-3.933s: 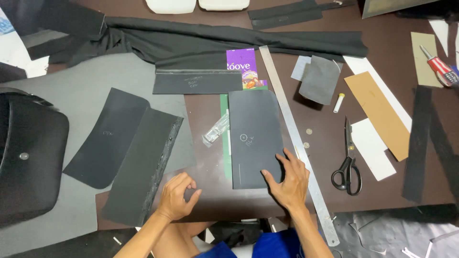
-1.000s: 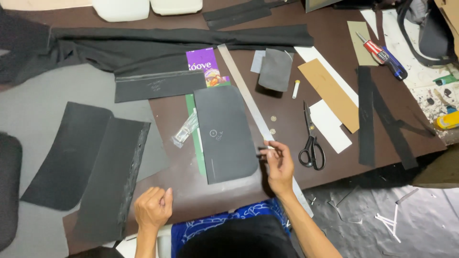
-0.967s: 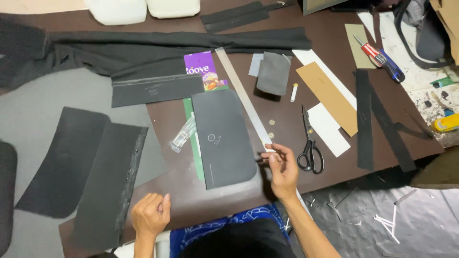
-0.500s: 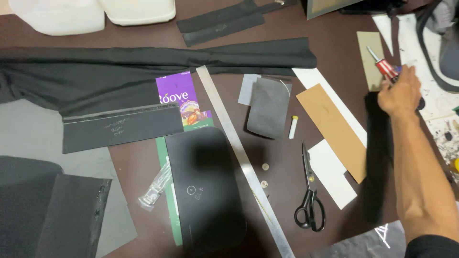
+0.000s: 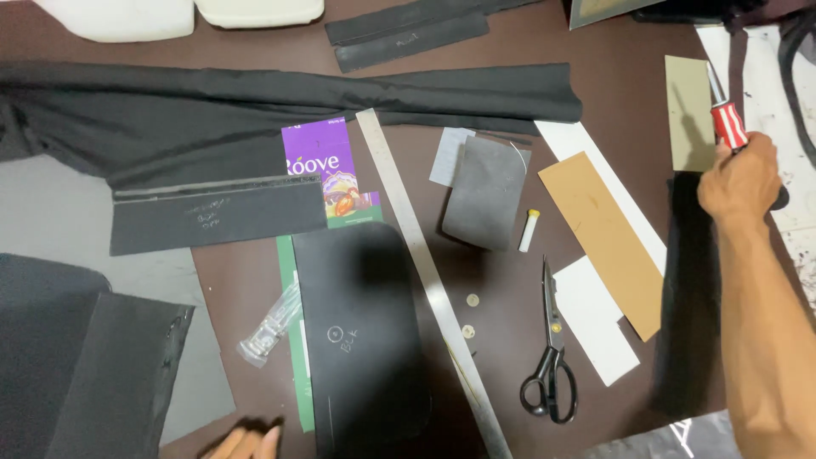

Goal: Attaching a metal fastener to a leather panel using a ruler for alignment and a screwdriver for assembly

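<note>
Screwdriver (image 5: 728, 126) with the red-and-white handle is now in the right hand (image 5: 741, 180), fingers wrapped tight around it out at the far right of the table, beside a tan card (image 5: 688, 113). A second ago that hand was pinching at the steel ruler (image 5: 429, 280) next to the black panel (image 5: 364, 340), so it's swapped over to grabbing a tool. Left hand (image 5: 242, 442) only peeks in at the bottom edge, fingers lying loosely apart on the table, holding nothing. Scissors (image 5: 551, 357) haven't been touched.

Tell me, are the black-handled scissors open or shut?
Shut. The scissors lie flat on the brown table; their blades meet in one point.
</note>
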